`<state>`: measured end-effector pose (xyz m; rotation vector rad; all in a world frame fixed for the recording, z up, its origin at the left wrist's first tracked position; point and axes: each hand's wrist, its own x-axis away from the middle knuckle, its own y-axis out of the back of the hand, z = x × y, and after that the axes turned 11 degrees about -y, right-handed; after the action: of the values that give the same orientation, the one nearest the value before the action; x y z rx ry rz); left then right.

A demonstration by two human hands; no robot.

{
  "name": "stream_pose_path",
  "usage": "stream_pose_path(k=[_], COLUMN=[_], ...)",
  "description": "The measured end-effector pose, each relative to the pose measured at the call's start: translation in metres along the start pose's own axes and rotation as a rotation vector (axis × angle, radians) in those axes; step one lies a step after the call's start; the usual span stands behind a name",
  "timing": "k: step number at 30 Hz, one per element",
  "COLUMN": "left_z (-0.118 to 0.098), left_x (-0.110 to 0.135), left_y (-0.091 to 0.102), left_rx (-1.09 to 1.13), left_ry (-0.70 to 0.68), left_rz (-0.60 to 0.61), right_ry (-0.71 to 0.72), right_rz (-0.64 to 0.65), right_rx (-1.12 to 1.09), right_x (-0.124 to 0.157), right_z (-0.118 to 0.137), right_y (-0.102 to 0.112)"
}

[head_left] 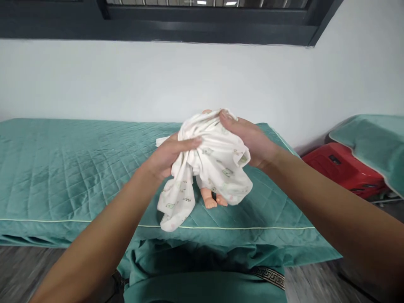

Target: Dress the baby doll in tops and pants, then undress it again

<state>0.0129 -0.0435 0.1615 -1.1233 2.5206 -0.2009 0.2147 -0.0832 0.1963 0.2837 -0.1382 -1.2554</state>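
Bunched between both hands is a white baby garment (222,162) with small green and pink prints. My left hand (172,153) grips its gathered left side, thumb on top. At its upper right edge, my right hand (244,134) pinches the fabric between thumb and fingers. One part of the cloth hangs down at the left, like a sleeve. Beneath the garment lies a baby doll (210,198); its feet show below the cloth and a bit of its head shows above. The rest of the doll is hidden. A small white piece (160,141) shows beside my left hand.
The bed has a green quilted cover (78,176) with pale piping along its front edge. Behind it rises a white wall (126,80) under a dark window frame (205,27). To the right, a red case (344,168) sits partly under a green cloth (375,143).
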Motion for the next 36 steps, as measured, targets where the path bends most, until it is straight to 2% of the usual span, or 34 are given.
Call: stream_pose_path(k=[2,4,6,8,10,13,16,18,20,22,25,27,30,33,36], left_z=[0.003,0.008,0.012,0.015,0.016,0.014,0.007,0.002,-0.001,-0.002,0.006,0.016,0.038,0.060,0.075], left_x=[-0.002,-0.002,0.000,0.003,0.006,0.012,0.016,0.018,0.017,0.016,0.013,0.011,0.007,0.003,0.001], left_y=[-0.002,-0.005,-0.008,-0.012,-0.015,-0.015,-0.011,-0.010,-0.011,-0.012,-0.012,-0.012,-0.013,-0.015,-0.018], left_rx=[0.070,0.110,0.137,0.165,0.186,0.161,0.070,0.023,0.028,0.060,0.034,-0.080,-0.482,-0.942,-1.212], left_ry=[-0.045,-0.022,0.017,0.047,0.051,0.053,0.135,0.180,0.169,0.118,0.117,0.155,0.128,0.070,0.080], left_rz=[-0.083,-0.114,-0.112,-0.101,-0.074,0.049,0.218,0.286,0.268,0.182,0.090,0.114,0.245,0.411,0.513], right_ry=[-0.050,-0.112,-0.179,-0.198,-0.148,-0.067,-0.053,-0.064,-0.096,-0.149,-0.270,-0.383,-0.530,-0.598,-0.618], right_rz=[0.136,0.259,0.310,0.261,0.161,0.035,0.014,0.024,0.032,0.048,0.065,0.042,-0.027,-0.135,-0.225], right_rx=[-0.026,0.070,0.148,0.122,0.017,-0.162,-0.301,-0.372,-0.427,-0.466,-0.497,-0.508,-0.522,-0.519,-0.437], right_x=[0.003,0.006,0.011,0.016,0.020,0.025,0.028,0.031,0.035,0.042,0.056,0.068,0.084,0.095,0.098], right_z=[0.002,0.002,0.002,0.001,-0.001,-0.002,0.002,0.006,0.008,0.005,-0.012,-0.030,-0.065,-0.099,-0.125], right_y=[-0.001,-0.002,-0.003,-0.003,-0.002,0.001,0.002,0.000,-0.003,-0.005,-0.005,-0.008,-0.020,-0.034,-0.041])
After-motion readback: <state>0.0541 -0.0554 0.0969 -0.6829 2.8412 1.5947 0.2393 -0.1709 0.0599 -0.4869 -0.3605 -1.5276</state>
